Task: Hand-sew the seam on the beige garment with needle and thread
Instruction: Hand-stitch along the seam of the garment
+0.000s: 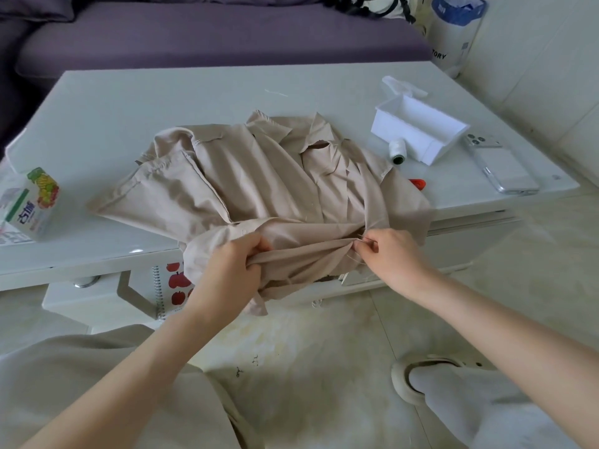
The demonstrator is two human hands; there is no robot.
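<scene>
A beige garment [259,176] lies crumpled on the white table [194,92], its near hem hanging over the front edge. My left hand [233,267] grips a bunched fold of that hem. My right hand [389,254] pinches the fabric further right, and a thin needle [362,237] shows at its fingertips with pale thread [351,256] trailing below. The hem is stretched between the two hands. A white thread spool [397,152] lies on the table beside the garment's right side.
A white plastic box [418,129] and a phone [500,165] sit at the table's right. A red object [418,183] peeks from under the garment. A drink carton [30,202] stands at left. A spiral notebook [171,283] sits under the tabletop. A purple sofa [194,34] is behind.
</scene>
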